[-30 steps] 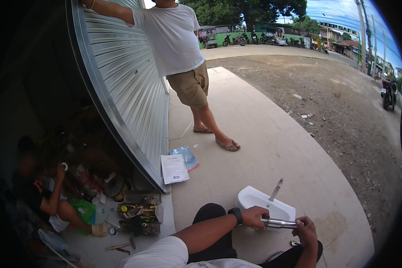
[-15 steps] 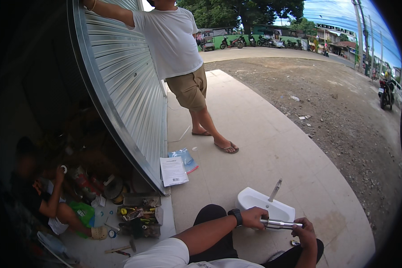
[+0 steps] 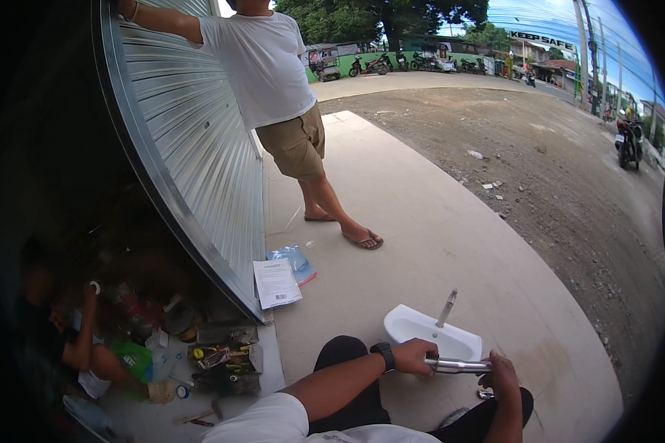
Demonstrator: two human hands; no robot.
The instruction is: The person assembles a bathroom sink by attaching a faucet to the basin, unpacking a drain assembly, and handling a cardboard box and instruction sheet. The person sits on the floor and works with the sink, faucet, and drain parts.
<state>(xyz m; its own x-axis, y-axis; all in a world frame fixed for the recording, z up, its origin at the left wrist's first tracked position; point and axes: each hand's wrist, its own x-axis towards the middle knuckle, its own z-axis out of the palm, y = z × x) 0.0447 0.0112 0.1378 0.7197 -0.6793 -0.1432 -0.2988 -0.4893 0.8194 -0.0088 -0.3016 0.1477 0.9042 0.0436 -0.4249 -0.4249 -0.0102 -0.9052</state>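
Observation:
A shiny chrome pipe (image 3: 458,365) lies level between my two hands, above my knees. My left hand (image 3: 414,357), with a black watch at its wrist, is closed around the pipe's left end. The fingers of my right hand (image 3: 503,375) are closed on its other end. Just beyond the pipe, a small white washbasin (image 3: 410,325) rests on the tiled floor, its near edge partly hidden by my hands and the pipe. A metal faucet (image 3: 446,308) stands up from the basin. Below my right hand, a small shiny metal piece (image 3: 485,394) shows beside my leg.
A printed white sheet (image 3: 277,284) and a blue plastic packet (image 3: 292,263) lie by the metal roll-up shutter (image 3: 185,133). To the left are an open toolbox (image 3: 225,353), a hammer (image 3: 199,417) and a seated co-worker (image 3: 74,340). Another person (image 3: 262,74) stands ahead, leaning on the shutter.
The whole view has shifted a little, so the scene sits farther left in the picture. Both my hands still hold the pipe, in nearly the same pose.

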